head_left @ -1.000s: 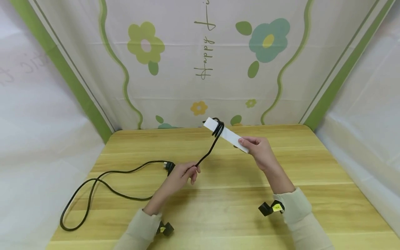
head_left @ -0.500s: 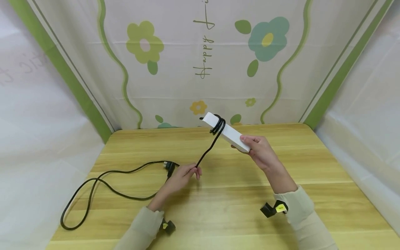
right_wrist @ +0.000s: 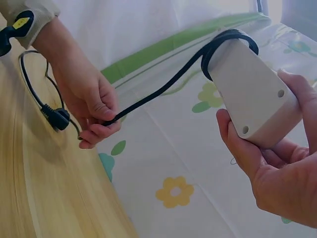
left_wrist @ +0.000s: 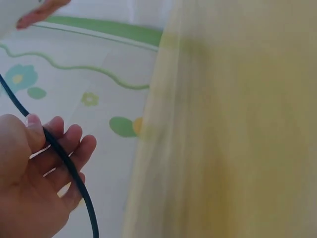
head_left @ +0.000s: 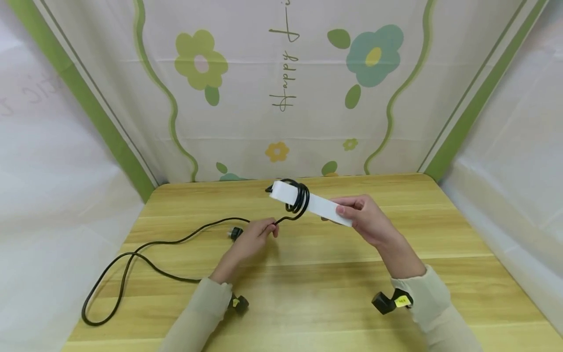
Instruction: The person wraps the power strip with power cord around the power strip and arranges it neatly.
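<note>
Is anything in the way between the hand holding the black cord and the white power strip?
Nothing visible is. The left hand pinches the black cord, which runs freely through the air to the loops wound round the white power strip held in the right hand. The plug lies on the table, off that line.

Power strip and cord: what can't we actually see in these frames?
- Power strip, head view: socket face not visible; near end covered by the right hand.
- Power strip, right wrist view: only the underside shows; far end hidden behind cord loops.
- Plug, head view: too small to see prongs.
- Left wrist view: blurred; strip cut off at the top edge; left hand cropped.
</note>
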{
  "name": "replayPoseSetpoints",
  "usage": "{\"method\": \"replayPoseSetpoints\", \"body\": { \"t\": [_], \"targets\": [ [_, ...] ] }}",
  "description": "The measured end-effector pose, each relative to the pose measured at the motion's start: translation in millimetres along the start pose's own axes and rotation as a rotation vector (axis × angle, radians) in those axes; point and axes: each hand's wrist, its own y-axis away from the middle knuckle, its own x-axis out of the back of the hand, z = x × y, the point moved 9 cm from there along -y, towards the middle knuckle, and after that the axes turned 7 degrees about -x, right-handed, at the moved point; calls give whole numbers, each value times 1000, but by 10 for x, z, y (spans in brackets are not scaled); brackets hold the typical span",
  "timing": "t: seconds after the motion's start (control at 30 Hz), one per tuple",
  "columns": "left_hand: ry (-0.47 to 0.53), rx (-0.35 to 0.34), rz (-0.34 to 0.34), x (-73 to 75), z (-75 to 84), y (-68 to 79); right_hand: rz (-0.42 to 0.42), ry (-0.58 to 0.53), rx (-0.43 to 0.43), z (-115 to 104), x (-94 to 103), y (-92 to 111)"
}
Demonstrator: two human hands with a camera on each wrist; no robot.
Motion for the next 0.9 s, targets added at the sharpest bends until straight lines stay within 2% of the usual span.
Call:
{"method": "replayPoseSetpoints", "body": {
  "t": [0.1, 0.2, 0.37, 0.43, 0.5, 0.6, 0.73, 0.83, 0.9],
  "targets": [
    [-65, 14, -24, 49, -4, -53, -17, 62, -13, 32, -11, 36],
    [-95, 15, -15, 152, -4, -100, -54, 116, -20, 86, -29, 71],
    [-150, -91, 47, 353, 92, -179, -136, 205, 0, 123, -100, 123],
    [-186, -149, 53, 387, 154, -204, -157, 249, -4, 131, -142, 140],
    [-209, -179, 40, 398, 182, -222, -180, 293, -5, 142, -196, 153],
    [-251, -189, 9, 401, 203, -254, -222, 408, 21, 155, -306, 167],
    [-345, -187, -20, 419, 244, -300, -240, 624, 64, 179, -446, 174],
    [-418, -206, -6, 479, 303, -301, -228, 742, 54, 221, -494, 167],
    [-447, -219, 20, 543, 354, -280, -220, 782, 41, 254, -498, 161]
  ]
}}
